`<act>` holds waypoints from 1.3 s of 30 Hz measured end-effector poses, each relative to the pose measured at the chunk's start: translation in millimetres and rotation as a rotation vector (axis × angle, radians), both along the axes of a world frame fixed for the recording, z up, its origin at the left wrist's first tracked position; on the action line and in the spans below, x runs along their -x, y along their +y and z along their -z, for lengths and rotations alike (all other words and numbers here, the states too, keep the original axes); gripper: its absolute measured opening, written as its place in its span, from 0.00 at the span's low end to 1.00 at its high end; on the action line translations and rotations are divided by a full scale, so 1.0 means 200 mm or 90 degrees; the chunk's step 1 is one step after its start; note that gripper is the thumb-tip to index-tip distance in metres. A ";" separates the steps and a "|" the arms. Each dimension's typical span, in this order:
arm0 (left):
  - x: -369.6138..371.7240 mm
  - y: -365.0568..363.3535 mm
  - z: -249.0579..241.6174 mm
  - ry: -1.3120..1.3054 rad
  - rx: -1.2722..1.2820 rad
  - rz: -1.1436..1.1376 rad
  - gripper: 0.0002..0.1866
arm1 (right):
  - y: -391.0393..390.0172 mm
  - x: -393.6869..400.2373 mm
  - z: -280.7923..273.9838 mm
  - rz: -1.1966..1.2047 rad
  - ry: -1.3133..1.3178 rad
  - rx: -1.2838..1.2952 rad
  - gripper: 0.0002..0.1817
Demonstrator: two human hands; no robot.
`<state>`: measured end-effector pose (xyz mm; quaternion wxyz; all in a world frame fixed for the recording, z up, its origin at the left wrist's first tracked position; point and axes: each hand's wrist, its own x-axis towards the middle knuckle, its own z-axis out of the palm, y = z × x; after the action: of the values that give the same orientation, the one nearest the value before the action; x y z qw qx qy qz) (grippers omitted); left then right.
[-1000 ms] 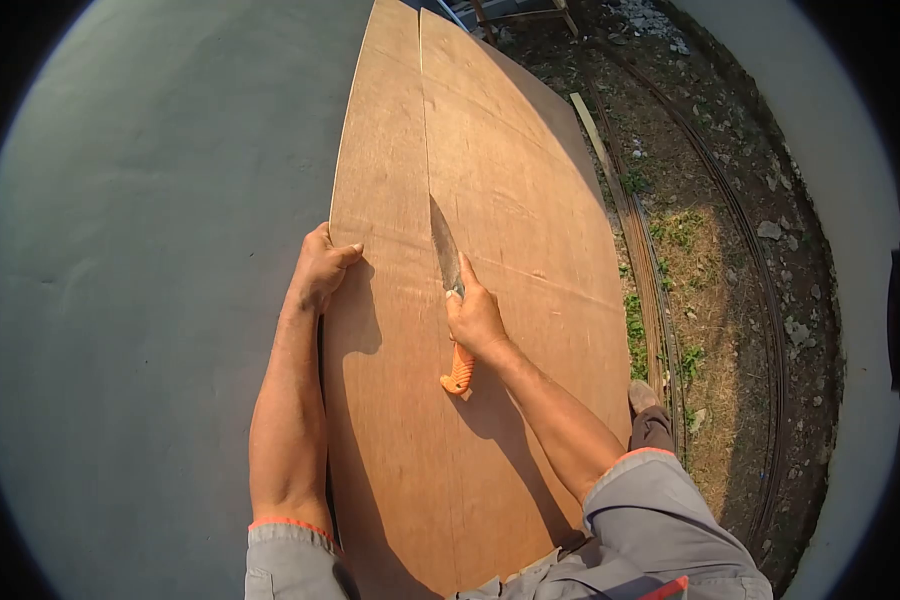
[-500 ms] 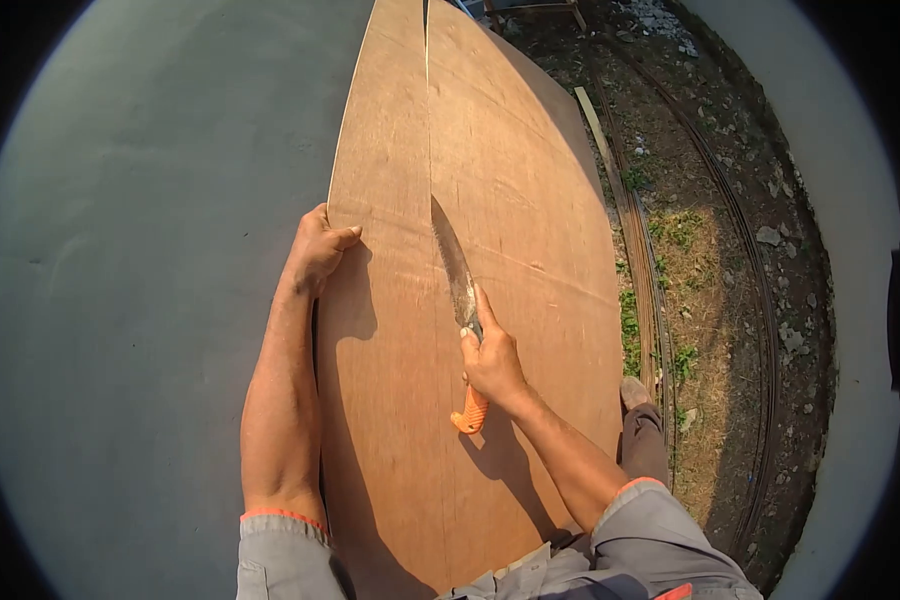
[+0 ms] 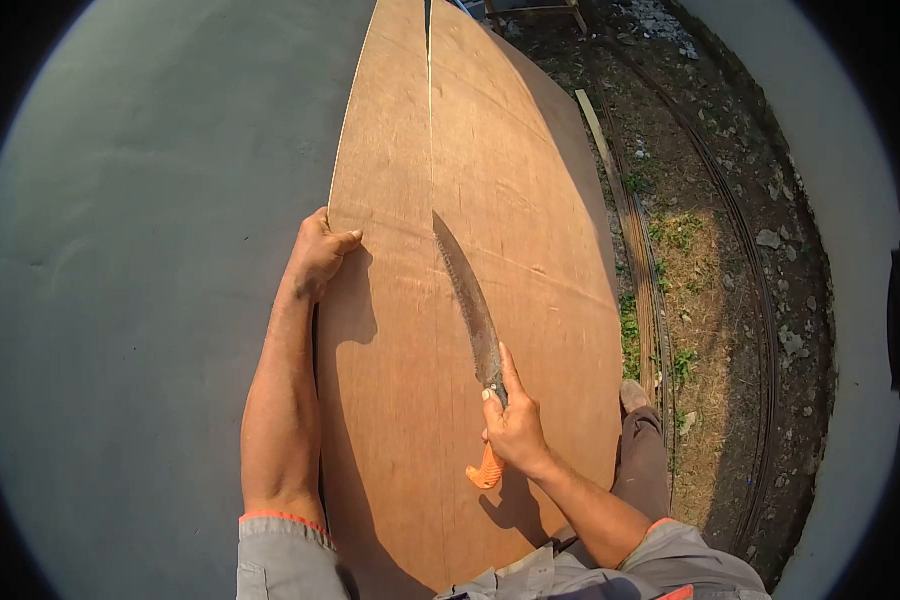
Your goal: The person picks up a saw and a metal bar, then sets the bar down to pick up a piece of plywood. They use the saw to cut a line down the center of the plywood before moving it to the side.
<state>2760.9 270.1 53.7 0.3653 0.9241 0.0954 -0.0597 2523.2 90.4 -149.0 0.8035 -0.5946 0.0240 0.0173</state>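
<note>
A large plywood sheet (image 3: 560,320) lies in front of me, with a long narrow slit running from its far edge toward its middle. My right hand (image 3: 515,425) is closed around the orange handle of a curved saw (image 3: 473,310). The blade's tip meets the wood at the near end of the slit, and more of the toothed blade shows above the sheet. On the sheet's left edge, my left hand (image 3: 322,248) grips with the thumb on top; its fingers are partly hidden at the edge.
A smooth grey surface (image 3: 150,300) fills the left side. On the right are long wooden strips (image 3: 635,250), dark rods (image 3: 725,190) and ground with grass and rubble. A shoe (image 3: 634,396) rests beside the sheet's right edge.
My right hand has drawn the saw back toward me and slightly right, exposing more blade. My left hand keeps its place on the sheet's edge.
</note>
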 end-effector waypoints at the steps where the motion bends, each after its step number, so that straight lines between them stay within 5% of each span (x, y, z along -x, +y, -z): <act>1: 0.00 0.02 0.01 -0.009 0.004 0.010 0.20 | -0.01 -0.02 0.01 -0.002 -0.005 0.002 0.39; 6: -0.02 0.00 0.01 -0.010 0.008 0.010 0.19 | 0.14 -0.61 -0.04 -0.041 0.067 -0.026 0.39; 9: -0.02 0.03 0.04 -0.049 -0.016 0.008 0.19 | 0.12 -0.57 -0.07 -0.052 0.087 -0.043 0.39; 14: 0.01 -0.02 -0.02 0.007 0.025 0.002 0.20 | 0.00 0.04 0.02 0.028 -0.004 -0.019 0.39; 21: -0.04 0.03 0.03 -0.059 -0.004 0.023 0.19 | 0.17 -0.58 -0.02 -0.060 0.077 0.020 0.39; 26: 0.01 -0.03 -0.01 -0.009 0.035 0.005 0.21 | -0.03 0.06 -0.05 -0.045 0.092 -0.055 0.40; 28: -0.01 -0.01 -0.01 -0.028 0.013 0.013 0.21 | -0.01 -0.02 0.00 -0.025 -0.008 -0.010 0.41; 32: -0.03 0.03 0.03 -0.048 0.002 0.030 0.22 | 0.14 -0.56 -0.03 -0.065 0.070 -0.022 0.40; 36: 0.00 -0.03 -0.02 -0.005 -0.017 0.002 0.22 | 0.08 -0.17 0.00 -0.072 0.091 0.025 0.40; 39: 0.00 0.00 0.00 0.007 0.025 0.009 0.22 | -0.04 0.11 -0.04 -0.047 0.112 -0.088 0.40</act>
<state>2761.2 270.8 54.6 0.3826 0.9170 0.0897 -0.0690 2501.3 82.8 -141.1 0.8362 -0.5345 0.0710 0.1005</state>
